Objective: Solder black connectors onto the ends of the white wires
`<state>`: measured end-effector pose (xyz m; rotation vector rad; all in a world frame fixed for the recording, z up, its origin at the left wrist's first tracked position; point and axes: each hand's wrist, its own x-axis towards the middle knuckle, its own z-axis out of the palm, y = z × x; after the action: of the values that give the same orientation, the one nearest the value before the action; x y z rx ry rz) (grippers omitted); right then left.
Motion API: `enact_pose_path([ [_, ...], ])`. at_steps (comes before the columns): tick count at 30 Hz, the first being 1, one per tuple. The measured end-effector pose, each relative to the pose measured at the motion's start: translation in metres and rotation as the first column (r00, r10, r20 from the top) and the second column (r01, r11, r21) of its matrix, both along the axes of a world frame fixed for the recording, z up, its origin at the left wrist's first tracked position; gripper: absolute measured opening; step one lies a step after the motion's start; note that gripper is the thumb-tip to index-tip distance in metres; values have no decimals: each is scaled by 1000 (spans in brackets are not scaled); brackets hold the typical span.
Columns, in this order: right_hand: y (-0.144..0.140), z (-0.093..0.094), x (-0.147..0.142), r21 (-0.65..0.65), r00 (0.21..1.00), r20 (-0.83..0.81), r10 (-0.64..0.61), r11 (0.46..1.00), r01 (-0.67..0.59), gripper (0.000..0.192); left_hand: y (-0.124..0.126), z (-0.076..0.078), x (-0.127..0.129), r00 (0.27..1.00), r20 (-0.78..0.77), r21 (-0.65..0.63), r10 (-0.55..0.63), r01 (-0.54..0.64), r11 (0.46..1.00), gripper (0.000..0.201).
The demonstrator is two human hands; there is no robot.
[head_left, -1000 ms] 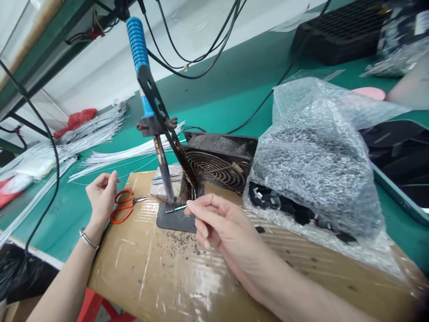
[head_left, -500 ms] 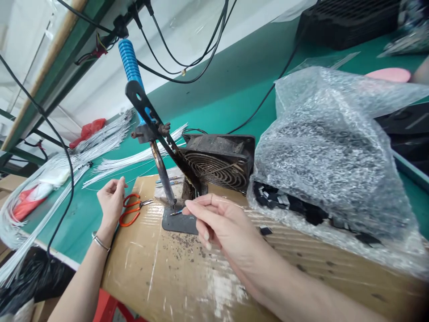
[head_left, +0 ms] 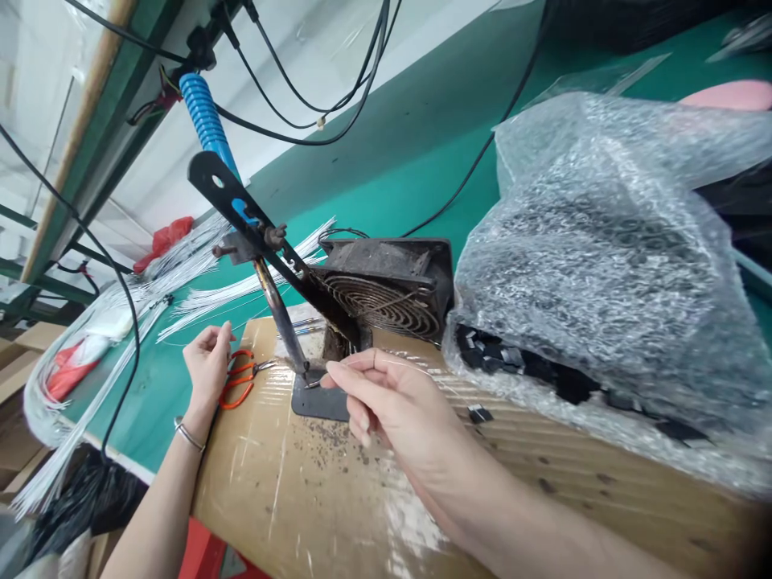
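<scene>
Your left hand (head_left: pixel 208 366) rests half-curled, holding nothing visible, beside the orange-handled scissors (head_left: pixel 238 379). Your right hand (head_left: pixel 386 398) pinches a thin wire end (head_left: pixel 314 383) at the blue-handled soldering iron's tip (head_left: pixel 300 368); I judge soldering is underway, not finished.

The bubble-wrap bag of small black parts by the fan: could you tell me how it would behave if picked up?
The bubble-wrap bag looks soft and crumpled, so it would probably sag. Its mouth seems open, with small black parts showing, so they might spill. It probably would not roll.
</scene>
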<state>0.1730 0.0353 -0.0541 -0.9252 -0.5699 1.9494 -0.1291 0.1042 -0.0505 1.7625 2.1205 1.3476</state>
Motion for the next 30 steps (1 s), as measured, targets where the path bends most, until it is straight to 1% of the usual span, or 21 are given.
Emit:
enact_pose_path([
  [5, 0, 0, -1, 5, 1000, -12, 1, 1000, -1, 17, 1, -3, -7, 1000, -18, -45, 19, -19, 999, 25],
  [8, 0, 0, -2, -2, 1000, -17, 7, 1000, -8, 17, 2, -4, -9, 999, -22, -62, 30, -31, 998, 23],
  [19, 1, -3, -1, 19, 996, -93, -10, 1000, 11, 20, 1, -3, -10, 999, -18, -80, 27, -28, 996, 23],
  [26, 1, 1, -1, 5, 999, -38, 13, 1000, -13, 19, 1, -2, -9, 998, -11, -111, 55, -56, 992, 29],
  [30, 2, 2, -1, 2, 999, -38, 5, 1000, -5, 20, 1, -2, -8, 997, -9, -129, 72, -73, 989, 30],
])
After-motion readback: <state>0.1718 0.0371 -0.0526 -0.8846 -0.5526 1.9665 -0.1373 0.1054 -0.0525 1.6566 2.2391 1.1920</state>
